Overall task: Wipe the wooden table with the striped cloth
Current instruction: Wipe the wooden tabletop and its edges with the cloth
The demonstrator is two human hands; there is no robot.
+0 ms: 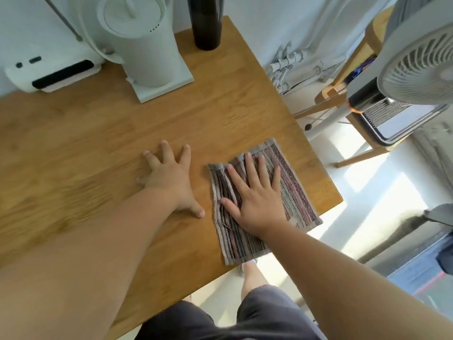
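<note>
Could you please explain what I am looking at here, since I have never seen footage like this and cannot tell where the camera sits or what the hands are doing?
There is no machine here: a person wears one wide-angle camera on the head, looking down at their own bare arms. The single picture is that head view. Below is a wooden table. The right hand lies flat, fingers spread, on a striped cloth near the table's right corner; it presses the cloth rather than gripping it. The left hand rests open on the bare wood beside it, holding nothing. At the far edge stand a white kettle on its base, a dark bottle and a white device. A fan stands off to the right.
</note>
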